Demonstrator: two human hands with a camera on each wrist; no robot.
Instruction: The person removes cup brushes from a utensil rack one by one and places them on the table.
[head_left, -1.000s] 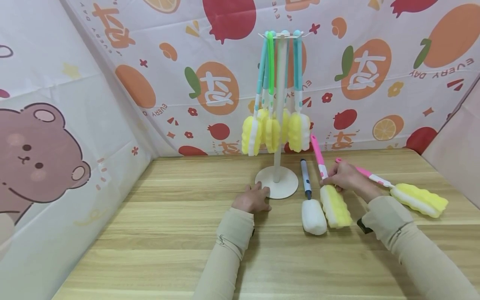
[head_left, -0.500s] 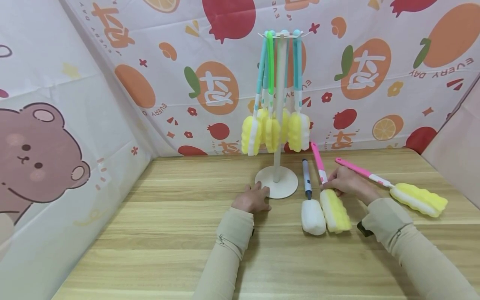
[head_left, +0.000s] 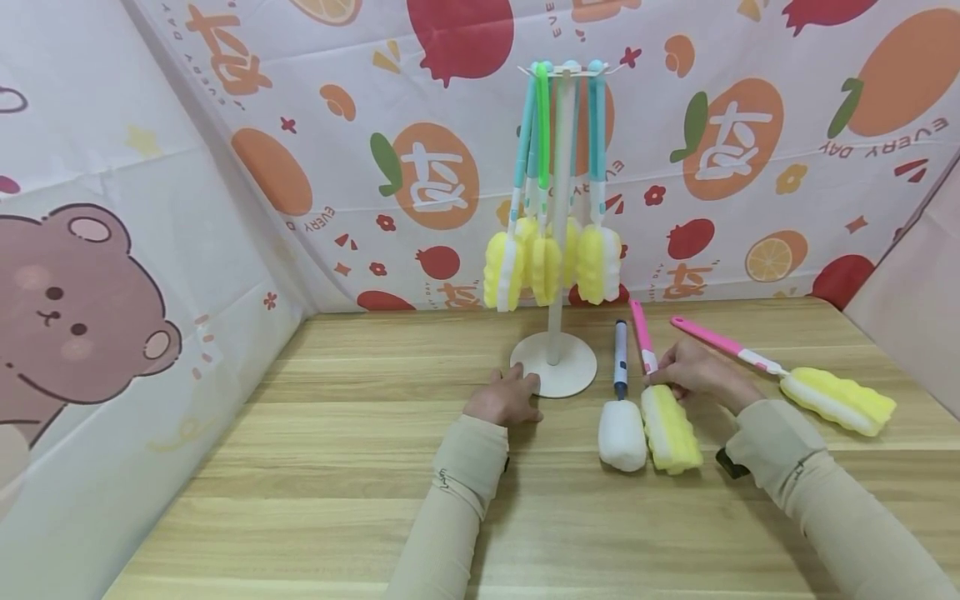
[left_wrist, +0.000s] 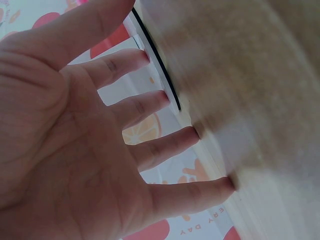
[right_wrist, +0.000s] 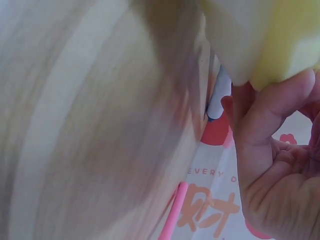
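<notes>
My right hand (head_left: 693,367) pinches a pink-handled bottle brush (head_left: 671,429) at the neck, just above its yellow-and-white sponge head. In the right wrist view, thumb and fingers meet right at the sponge (right_wrist: 295,40). Close along its left side lies a bottle brush with a grey-blue handle and white sponge head (head_left: 622,435). My left hand (head_left: 506,398) has its fingers spread, the tips at the left edge of the white round base of a stand (head_left: 576,371). The left wrist view shows its palm (left_wrist: 90,145) with nothing in it, fingertips at the base rim and tabletop.
From the stand's top hooks hang several bottle brushes with teal handles (head_left: 597,125) and one with a green handle (head_left: 542,125). A second pink-handled bottle brush (head_left: 836,398) lies on the wooden table (head_left: 360,467) to the right. A fruit-print cloth (head_left: 330,183) closes off the back.
My right hand has drawn the pink-handled brush slightly towards me. The white-headed brush beside it has turned, its handle end shifting right and its head left. My left hand stays put.
</notes>
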